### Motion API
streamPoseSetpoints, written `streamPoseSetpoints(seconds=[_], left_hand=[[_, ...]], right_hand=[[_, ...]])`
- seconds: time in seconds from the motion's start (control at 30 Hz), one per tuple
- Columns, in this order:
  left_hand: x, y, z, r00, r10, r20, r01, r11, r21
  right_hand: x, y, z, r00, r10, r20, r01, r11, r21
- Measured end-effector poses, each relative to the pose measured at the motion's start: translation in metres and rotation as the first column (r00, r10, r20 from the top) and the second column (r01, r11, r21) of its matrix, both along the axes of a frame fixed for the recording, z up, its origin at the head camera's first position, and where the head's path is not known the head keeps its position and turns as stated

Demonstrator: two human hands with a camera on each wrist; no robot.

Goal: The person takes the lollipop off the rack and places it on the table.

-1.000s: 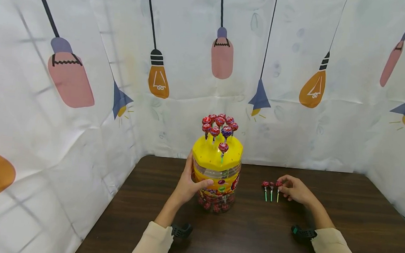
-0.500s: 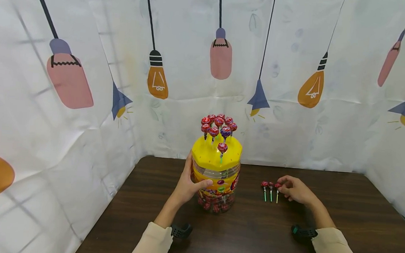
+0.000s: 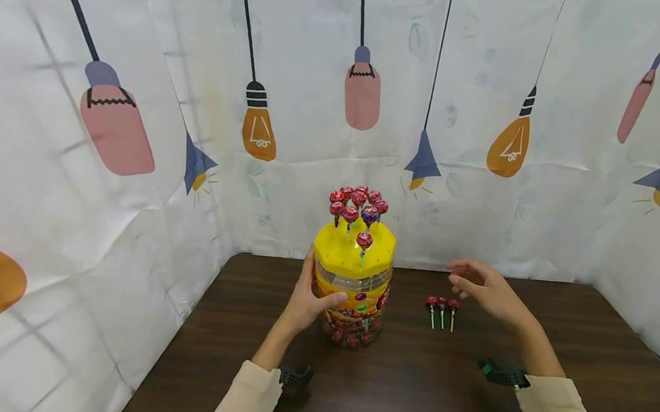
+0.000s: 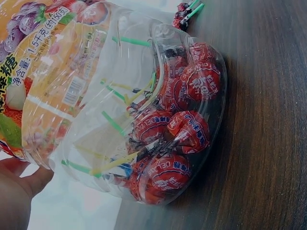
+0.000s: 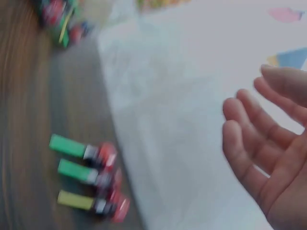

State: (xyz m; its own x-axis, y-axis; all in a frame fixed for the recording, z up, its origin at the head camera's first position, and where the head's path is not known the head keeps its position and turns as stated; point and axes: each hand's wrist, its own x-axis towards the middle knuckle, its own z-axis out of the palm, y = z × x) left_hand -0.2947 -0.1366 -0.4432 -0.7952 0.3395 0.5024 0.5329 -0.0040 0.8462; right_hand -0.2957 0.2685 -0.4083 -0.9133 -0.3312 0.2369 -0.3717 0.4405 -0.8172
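A clear jar with a yellow lid (image 3: 335,257) stands upright on the table, and several wrapped lollipops (image 3: 350,214) stick up from that lid. My left hand (image 3: 308,302) grips the jar's left side, thumb across the orange label. More red lollipops (image 4: 170,172) lie inside at the jar's bottom in the left wrist view. Three lollipops (image 3: 442,303) lie side by side to the right of the jar, two with green sticks and one with a yellow stick. Above and right of them is my right hand (image 3: 489,292), raised, fingers relaxed and holding nothing; the right wrist view shows the palm (image 5: 283,158).
The dark wooden table (image 3: 398,386) meets a white cloth (image 3: 308,186) printed with hanging lamps at its back edge. The same cloth hangs along the left and right sides. A black band sits on each wrist.
My right hand has let go of the rightmost lollipop on the table and lifted up and slightly back from it. My left hand and the jar have stayed in place.
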Motion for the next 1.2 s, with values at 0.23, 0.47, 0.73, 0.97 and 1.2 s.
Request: streamPoseSetpoints(seconds=[0.23,0.47,0.73,0.97,1.2], left_hand=[[-0.001,-0.001,0.000,1.000,-0.009,0.010,0.009,1.000,0.009],[-0.001,-0.001,0.000,1.000,-0.017,0.018,0.017,1.000,0.005],[0.000,-0.003,0.000,0.999,-0.018,0.035,0.018,1.000,0.007],[0.000,-0.004,0.000,0.998,-0.020,0.055,0.020,1.000,-0.008],[0.001,-0.002,0.001,0.996,-0.013,0.083,0.014,1.000,-0.008]], right_hand=[[0.026,-0.043,0.030,0.976,0.036,-0.216,-0.079,0.978,-0.195],[0.045,-0.084,0.045,0.947,0.075,-0.311,-0.175,0.935,-0.308],[0.044,-0.121,0.068,0.931,0.125,-0.344,-0.231,0.930,-0.286],[0.037,-0.145,0.085,0.924,0.134,-0.357,-0.235,0.937,-0.256],[0.033,-0.156,0.090,0.920,0.150,-0.362,-0.237,0.949,-0.209]])
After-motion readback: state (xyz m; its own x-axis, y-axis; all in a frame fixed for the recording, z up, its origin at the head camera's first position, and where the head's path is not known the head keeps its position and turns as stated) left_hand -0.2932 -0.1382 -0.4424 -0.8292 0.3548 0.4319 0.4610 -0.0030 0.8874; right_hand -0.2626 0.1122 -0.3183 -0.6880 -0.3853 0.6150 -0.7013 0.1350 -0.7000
